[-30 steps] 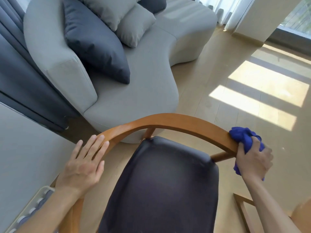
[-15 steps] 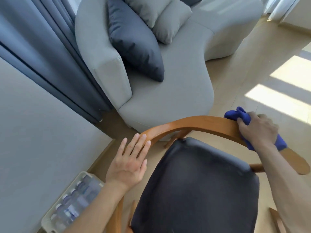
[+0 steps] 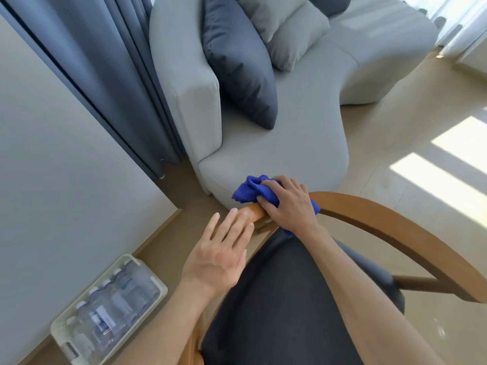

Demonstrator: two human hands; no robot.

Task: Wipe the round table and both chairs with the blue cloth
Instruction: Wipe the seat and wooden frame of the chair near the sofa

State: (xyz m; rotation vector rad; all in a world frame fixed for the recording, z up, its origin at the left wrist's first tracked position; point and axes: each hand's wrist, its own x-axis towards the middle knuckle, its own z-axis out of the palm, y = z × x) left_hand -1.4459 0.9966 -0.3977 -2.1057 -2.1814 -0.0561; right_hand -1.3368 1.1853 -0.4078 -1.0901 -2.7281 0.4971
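- My right hand [image 3: 287, 204] grips the bunched blue cloth [image 3: 249, 189], fingers curled round it, pressing it onto the wooden chair's curved back rail [image 3: 390, 227].
- My left hand [image 3: 221, 252] lies flat on the same rail just beside the cloth, fingers straight and together, clamping nothing.
- The rail runs bare from the cloth out to its blunt end [image 3: 471, 291] on the right.
- Beyond the rail, the grey sofa [image 3: 290, 143] sits close; I cannot tell whether they touch.
- Left of the chair, a clear bin of water bottles [image 3: 110, 309] stands against the wall [image 3: 58, 167], near the rail.
- My forearms cover part of the dark seat cushion [image 3: 284, 312]; the chair's legs are out of sight, and the frame cuts the chair off at the bottom.
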